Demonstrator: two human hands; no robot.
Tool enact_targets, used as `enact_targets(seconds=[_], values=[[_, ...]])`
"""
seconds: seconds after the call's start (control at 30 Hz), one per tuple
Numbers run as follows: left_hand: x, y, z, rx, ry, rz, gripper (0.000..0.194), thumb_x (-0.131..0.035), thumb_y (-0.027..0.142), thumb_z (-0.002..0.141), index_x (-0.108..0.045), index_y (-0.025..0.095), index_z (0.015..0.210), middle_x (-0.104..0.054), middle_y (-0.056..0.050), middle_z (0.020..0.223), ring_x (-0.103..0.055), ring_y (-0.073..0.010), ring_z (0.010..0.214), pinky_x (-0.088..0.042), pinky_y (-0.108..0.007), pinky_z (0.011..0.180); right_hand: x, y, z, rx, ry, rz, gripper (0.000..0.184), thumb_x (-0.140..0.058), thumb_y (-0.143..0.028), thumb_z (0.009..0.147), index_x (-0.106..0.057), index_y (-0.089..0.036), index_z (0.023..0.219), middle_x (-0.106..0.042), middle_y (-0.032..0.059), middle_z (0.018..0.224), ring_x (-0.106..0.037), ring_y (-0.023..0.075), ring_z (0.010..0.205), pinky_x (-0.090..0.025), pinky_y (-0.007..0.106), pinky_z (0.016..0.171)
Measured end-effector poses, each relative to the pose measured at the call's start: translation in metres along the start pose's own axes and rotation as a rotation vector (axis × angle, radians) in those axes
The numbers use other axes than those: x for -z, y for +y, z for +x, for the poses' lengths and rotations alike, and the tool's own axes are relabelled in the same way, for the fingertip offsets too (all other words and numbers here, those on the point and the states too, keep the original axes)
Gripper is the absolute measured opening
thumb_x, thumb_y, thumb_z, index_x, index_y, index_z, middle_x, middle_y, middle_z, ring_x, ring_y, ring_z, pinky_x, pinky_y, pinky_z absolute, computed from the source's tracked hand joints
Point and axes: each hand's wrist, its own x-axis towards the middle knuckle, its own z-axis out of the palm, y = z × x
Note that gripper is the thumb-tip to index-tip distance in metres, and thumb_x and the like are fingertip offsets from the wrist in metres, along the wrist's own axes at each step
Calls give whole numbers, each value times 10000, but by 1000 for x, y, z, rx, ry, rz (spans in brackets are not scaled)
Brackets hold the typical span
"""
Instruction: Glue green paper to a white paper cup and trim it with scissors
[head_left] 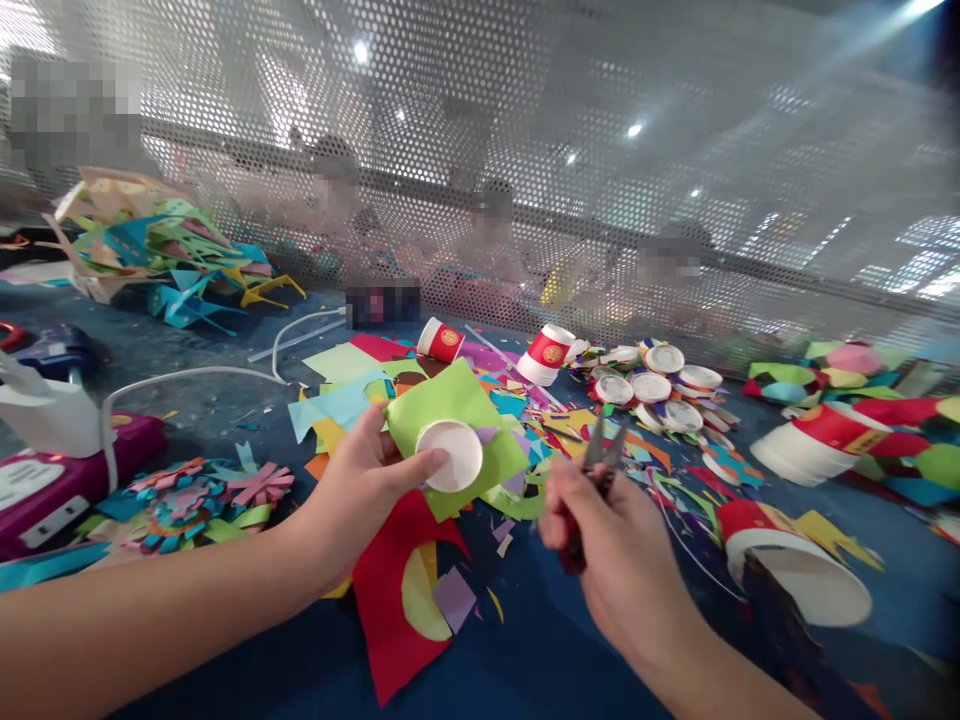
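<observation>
My left hand (367, 475) is closed on a sheet of lime-green paper (427, 400), its thumb pressing a round white disc (459, 462), like a paper cup's bottom, against the sheet. To the right, my right hand (600, 530) grips a pair of scissors (604, 450) with dark handles. Their blades point up and stand slightly apart, clear of the green sheet. Below the left hand lies red paper (382, 620) with a curved cut-out, a pale yellow piece (424, 595) showing through it. A small purple square (454, 600) rests beside it.
Paper scraps cover the blue table (525, 640). White cup bottoms (649, 388) are heaped at right, near a lying paper cup (817, 580). A magenta power strip (60, 500) with a white cable stands left. Behind rises a perforated metal panel (480, 120); a bag of paper pieces (142, 235) sits back left.
</observation>
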Motion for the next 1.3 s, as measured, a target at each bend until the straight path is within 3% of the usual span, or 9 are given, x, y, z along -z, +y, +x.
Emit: enact_targets(seconds=[0.3, 0.43, 0.53, 0.6, 0.67, 0.8, 0.97, 1.17, 1.3], values=[[-1, -7, -3, -40, -79, 83, 663, -901, 397, 791, -498, 197, 1278, -770, -149, 1219, -775, -288, 1044, -617, -326, 808, -14, 19, 0, -104, -98, -1, 453, -789, -529, 860, -516, -221, 671, -484, -69, 489, -417, 74, 424, -313, 218, 461], [12, 1, 9, -233, -79, 243, 901, -908, 450, 766, -341, 237, 1432, -626, -208, 1411, -681, -366, 1254, -609, -460, 940, -3, 21, 9, -48, -96, -39, 460, -775, -555, 849, -519, -226, 654, -461, -63, 437, -401, 84, 419, -279, 210, 440], [25, 15, 22, -481, -148, 407, 1278, -1035, 388, 540, -243, 328, 1541, -362, -169, 1684, -326, -397, 1591, -375, -550, 1252, 4, 22, 14, -10, -137, -72, 435, -784, -532, 844, -539, -221, 663, -484, -59, 451, -421, 83, 415, -292, 205, 440], [31, 23, 29, -536, -275, 528, 1322, -1058, 317, 528, -273, 358, 1591, -335, -126, 1733, -192, -387, 1656, -150, -570, 1352, 6, 19, 13, -1, -215, -87, 419, -793, -493, 840, -542, -216, 650, -497, -57, 471, -434, 79, 413, -308, 204, 442], [35, 28, 31, -498, -410, 625, 1257, -1045, 311, 587, -324, 372, 1616, -387, -109, 1723, -164, -413, 1666, -68, -631, 1354, 6, 14, 11, -1, -319, -90, 392, -794, -442, 841, -543, -213, 644, -494, -60, 484, -432, 74, 415, -320, 203, 446], [36, 32, 32, -294, -582, 693, 1196, -1032, 335, 600, -403, 309, 1617, -363, -164, 1736, -171, -490, 1653, -150, -707, 1319, 6, 2, 6, -33, -483, -63, 320, -805, -389, 828, -573, -211, 698, -467, -77, 507, -406, 68, 414, -308, 198, 428], [30, 35, 30, -39, -665, 524, 1146, -976, 339, 642, -394, 244, 1624, -679, -170, 1468, -667, -382, 1340, -545, -516, 1113, 7, 2, 8, -44, -517, -7, 386, -834, -448, 835, -576, -210, 674, -454, -73, 525, -400, 62, 413, -283, 205, 414], [20, 28, 22, 110, -486, 314, 350, -952, 342, 694, -813, 188, 975, -840, -85, 969, -786, -232, 822, -601, -279, 724, 6, 7, 5, -48, -332, 41, 447, -809, -637, 875, -654, -218, 886, -506, -66, 574, -404, 79, 473, -288, 219, 468], [19, 23, 22, 107, -285, 145, 413, -995, 461, 662, -838, 205, 945, -846, -64, 927, -762, -179, 754, -570, -211, 656, 4, 6, -7, -100, -215, 98, 340, -705, -585, 933, -634, -255, 978, -570, -38, 701, -457, 123, 604, -361, 239, 551]])
